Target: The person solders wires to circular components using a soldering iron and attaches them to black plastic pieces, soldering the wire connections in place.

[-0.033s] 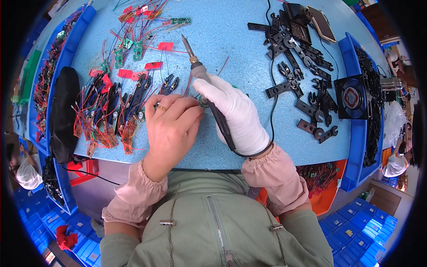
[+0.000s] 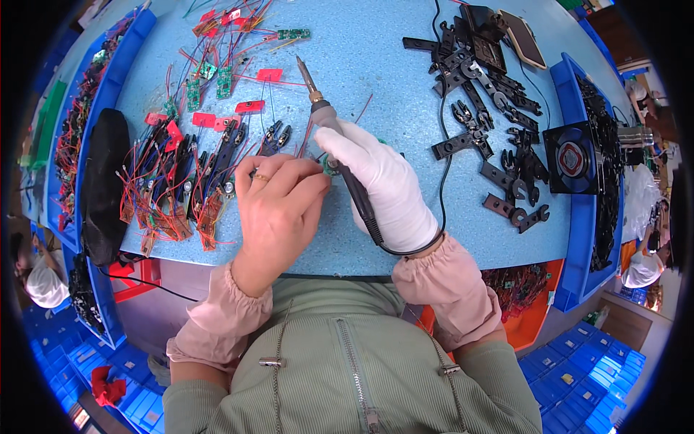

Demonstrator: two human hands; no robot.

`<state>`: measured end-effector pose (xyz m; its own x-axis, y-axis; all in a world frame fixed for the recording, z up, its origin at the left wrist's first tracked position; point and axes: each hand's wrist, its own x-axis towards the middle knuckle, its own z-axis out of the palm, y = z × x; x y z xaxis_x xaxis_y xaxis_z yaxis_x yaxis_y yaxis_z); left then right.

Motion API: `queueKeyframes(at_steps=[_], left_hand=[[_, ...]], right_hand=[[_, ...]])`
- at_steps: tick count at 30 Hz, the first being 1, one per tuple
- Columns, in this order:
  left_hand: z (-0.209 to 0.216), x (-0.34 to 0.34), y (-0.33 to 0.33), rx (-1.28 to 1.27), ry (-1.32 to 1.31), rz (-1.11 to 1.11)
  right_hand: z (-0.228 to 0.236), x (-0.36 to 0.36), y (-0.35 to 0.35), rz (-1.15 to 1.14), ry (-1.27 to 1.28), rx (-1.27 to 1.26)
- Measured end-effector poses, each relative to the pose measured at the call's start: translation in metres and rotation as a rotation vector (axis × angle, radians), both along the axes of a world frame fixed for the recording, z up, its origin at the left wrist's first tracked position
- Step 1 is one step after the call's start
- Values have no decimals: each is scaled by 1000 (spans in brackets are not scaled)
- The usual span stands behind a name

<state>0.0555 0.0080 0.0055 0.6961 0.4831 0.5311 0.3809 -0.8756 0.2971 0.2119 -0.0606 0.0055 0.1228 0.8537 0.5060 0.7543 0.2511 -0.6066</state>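
Note:
My right hand (image 2: pixel 387 184), in a white glove, is closed round a soldering iron (image 2: pixel 324 114). The iron's metal tip points up and away over the bare table. Close beside it, my bare left hand (image 2: pixel 282 199) has its fingers bent and pressed together. At those fingertips a bit of a small green circuit board (image 2: pixel 331 165) shows, mostly covered by the two hands. Thin red wires rise behind the fingers. Left of my left hand lie several dark clip-like housings (image 2: pixel 225 148) with red and blue wires and brown strips (image 2: pixel 210 217).
Green circuit boards (image 2: pixel 223 82) and red tabs (image 2: pixel 250 106) lie at the far left. Black plastic parts (image 2: pixel 473 137) are heaped at right, near a fan (image 2: pixel 575 158). Blue bins (image 2: pixel 567 239) flank the table. The iron's cord (image 2: pixel 443 188) runs past my right wrist.

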Motion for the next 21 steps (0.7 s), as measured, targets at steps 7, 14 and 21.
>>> queueKeyframes(at_steps=[7,14,21], left_hand=[[-4,-3,-9,-72,-16,1],[-3,13,-11,1,-36,98],[-4,22,-9,26,-51,136]], right_hand=[[-1,0,-3,6,69,-47],[-7,1,-2,55,272,33],[-2,3,-8,23,273,40]])
